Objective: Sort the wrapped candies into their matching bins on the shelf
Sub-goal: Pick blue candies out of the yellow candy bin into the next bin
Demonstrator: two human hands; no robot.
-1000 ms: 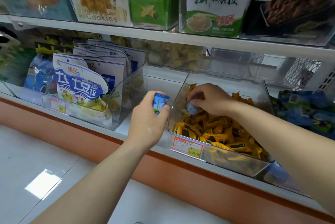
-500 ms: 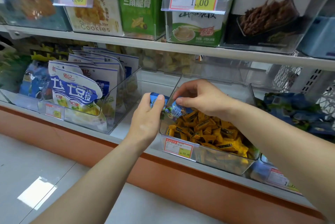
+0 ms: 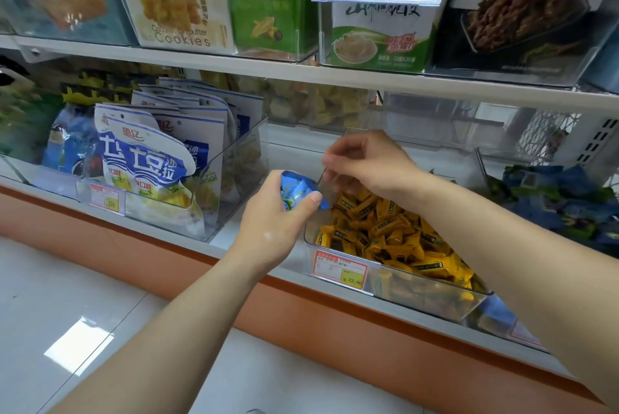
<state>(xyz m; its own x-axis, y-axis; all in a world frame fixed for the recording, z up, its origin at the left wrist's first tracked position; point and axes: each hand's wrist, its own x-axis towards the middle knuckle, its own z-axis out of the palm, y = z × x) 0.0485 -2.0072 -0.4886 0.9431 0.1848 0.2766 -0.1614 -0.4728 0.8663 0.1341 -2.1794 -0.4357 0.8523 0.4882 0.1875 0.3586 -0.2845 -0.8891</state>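
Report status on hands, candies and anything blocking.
Left hand grips blue wrapped candies. Right hand curled above clear plastic bin of yellow wrapped candies, hold unclear. Right forearm lies between those and blue candy pile at right.

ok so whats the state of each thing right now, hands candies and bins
left hand: grips the held blue candies
held blue candies: bunched in the left hand, just outside the yellow bin's left wall
right hand: fingers curled above the yellow bin, nothing visible in them
yellow bin: open-topped, partly filled with yellow candies
blue pile: heaped on the shelf, right of the yellow bin
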